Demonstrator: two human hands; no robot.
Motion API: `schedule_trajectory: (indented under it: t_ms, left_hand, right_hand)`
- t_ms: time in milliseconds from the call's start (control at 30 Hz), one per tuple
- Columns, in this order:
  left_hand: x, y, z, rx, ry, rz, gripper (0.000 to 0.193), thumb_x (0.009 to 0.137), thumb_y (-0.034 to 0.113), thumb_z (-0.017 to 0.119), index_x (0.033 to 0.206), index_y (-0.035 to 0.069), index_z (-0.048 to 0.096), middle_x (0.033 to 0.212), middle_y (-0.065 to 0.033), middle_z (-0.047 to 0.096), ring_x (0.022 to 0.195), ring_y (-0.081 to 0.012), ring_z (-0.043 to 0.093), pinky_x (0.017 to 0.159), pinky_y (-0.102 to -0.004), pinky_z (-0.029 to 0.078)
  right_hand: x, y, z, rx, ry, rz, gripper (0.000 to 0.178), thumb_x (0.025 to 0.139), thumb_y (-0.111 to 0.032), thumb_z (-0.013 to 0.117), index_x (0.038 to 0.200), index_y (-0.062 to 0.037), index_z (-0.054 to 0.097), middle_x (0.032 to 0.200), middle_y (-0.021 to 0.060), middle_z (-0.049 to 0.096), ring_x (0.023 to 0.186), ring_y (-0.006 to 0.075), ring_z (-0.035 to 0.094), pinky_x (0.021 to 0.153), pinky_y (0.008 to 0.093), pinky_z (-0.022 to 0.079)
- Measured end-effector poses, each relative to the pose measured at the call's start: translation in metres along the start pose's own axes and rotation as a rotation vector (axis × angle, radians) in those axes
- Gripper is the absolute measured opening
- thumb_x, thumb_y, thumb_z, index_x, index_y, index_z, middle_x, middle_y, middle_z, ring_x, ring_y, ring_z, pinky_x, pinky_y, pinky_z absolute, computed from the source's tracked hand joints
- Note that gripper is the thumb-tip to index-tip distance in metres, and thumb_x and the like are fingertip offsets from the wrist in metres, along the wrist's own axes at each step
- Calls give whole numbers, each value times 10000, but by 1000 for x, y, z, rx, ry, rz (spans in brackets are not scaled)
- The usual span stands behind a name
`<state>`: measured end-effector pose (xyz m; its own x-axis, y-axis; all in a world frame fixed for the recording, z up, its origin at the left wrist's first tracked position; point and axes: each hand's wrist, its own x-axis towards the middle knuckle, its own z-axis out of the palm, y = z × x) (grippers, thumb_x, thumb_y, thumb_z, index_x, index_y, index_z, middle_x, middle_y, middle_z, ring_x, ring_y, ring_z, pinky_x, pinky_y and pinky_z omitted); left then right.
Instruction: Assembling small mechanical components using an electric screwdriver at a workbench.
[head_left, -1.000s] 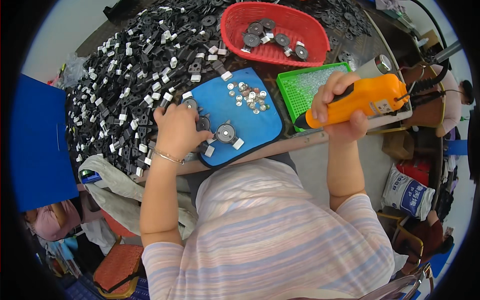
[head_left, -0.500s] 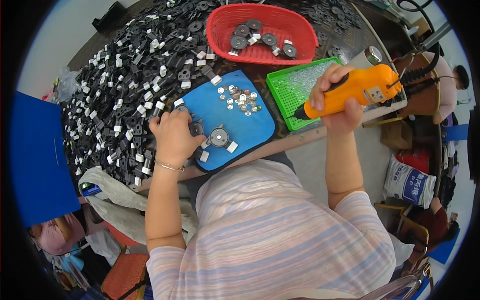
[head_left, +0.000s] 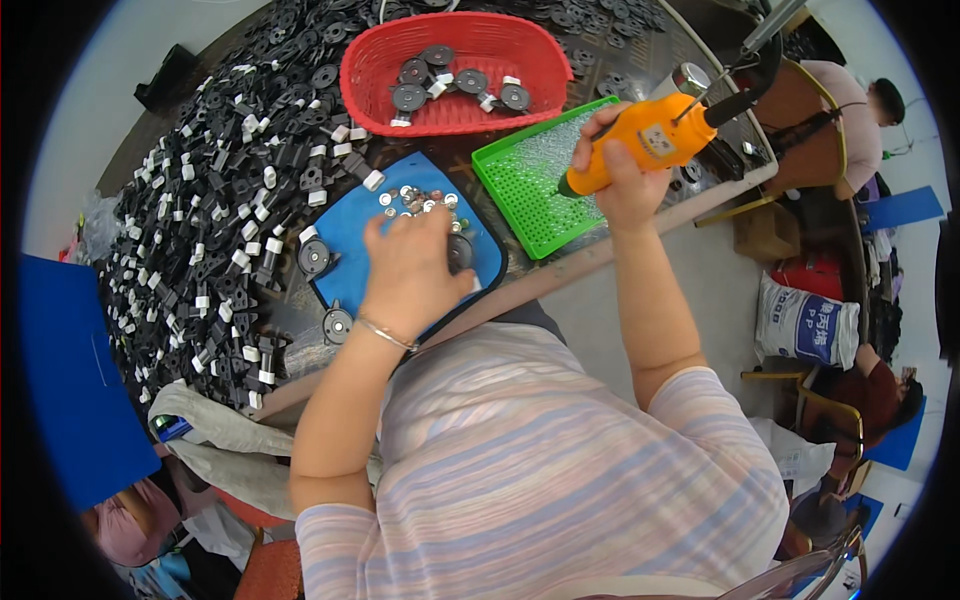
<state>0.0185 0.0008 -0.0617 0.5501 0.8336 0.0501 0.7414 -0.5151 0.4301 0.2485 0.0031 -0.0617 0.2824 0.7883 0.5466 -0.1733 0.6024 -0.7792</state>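
Observation:
My left hand [head_left: 415,268] reaches over the blue mat [head_left: 350,208], fingers spread and bent down at a pile of small silver metal caps [head_left: 410,197]. A dark round wheel [head_left: 460,252] shows between its thumb and forefinger; whether they touch it is hard to tell. Two more dark wheels with white ends, one upper [head_left: 313,257] and one lower [head_left: 337,325], lie along the mat's left edge. My right hand [head_left: 628,178] is wrapped round an orange electric screwdriver [head_left: 650,140], its dark tip pointing down-left above the green tray [head_left: 540,243].
A red basket [head_left: 455,122] holding several wheels stands at the back. Black parts with white ends [head_left: 225,215] heap over the table's left. A metal-topped container [head_left: 688,80] and the screwdriver's black cable [head_left: 735,105] are at right. Other people sit farther off.
My left hand has moved right across the mat, from the wheels to the metal caps, uncovering wheels at the left edge. The screwdriver stays in my right hand. The whole view has shifted.

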Motion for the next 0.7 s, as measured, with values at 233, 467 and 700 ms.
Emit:
schedule_trajectory:
  t_ms: [233,467,700]
  left_hand:
    - [9,4,29,-81,-96,-26,422,576,203,765,905,63,541,861,-95,609,865,-291,574,860,-424,377]
    - [9,-2,32,-247,-11,37,394,600,110,761,905,17,529,851,-161,600,863,-346,552,737,-426,438]
    - [6,-2,37,-381,0,-56,436,612,110,770,977,-17,567,919,-188,595,917,-365,547,798,-416,448]
  right_hand:
    - [1,3,1,3,0,16,295,793,-130,628,998,29,488,866,147,556,606,194,575,552,285,475]
    - [1,5,1,17,3,23,290,793,-132,618,994,30,486,848,145,551,598,195,573,548,283,474]
    - [4,4,-2,24,-7,81,281,795,-162,619,967,18,489,821,133,547,582,192,556,542,289,469]
